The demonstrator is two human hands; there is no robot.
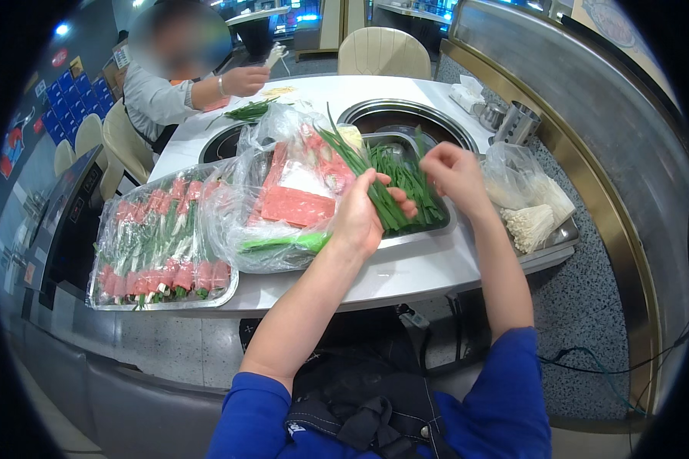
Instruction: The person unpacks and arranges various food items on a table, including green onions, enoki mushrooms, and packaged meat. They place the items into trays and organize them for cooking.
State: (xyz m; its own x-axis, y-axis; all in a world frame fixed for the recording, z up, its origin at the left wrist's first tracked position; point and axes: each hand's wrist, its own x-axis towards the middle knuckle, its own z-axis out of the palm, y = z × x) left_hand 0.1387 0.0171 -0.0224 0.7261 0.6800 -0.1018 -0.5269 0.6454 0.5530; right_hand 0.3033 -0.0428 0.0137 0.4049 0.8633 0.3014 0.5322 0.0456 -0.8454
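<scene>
A bunch of long green chives (pixel 373 192) lies across the palm of my left hand (pixel 370 212), the fingers curled round it. To its right, above a metal tray of cut chives (pixel 402 172), is my right hand (pixel 451 172), its fingertips pinched together close to some green blades; whether it grips any is unclear. Left of my left hand, a plastic-lined tray holds thin pink meat slices (pixel 297 206) and a bright green strip (pixel 284 243). Further left, meat-wrapped bundles of greens and enoki mushrooms (pixel 161 241) lie under clear film in a metal tray (pixel 232 290).
Enoki mushrooms (pixel 528 228) and plastic bags stand on a tray at the right. Two round hotpot wells (pixel 344 112) are set into the white table (pixel 436 269). Across it, a co-worker's hand (pixel 246 81) holds up enoki. A metal canister (pixel 517 122) stands near the partition.
</scene>
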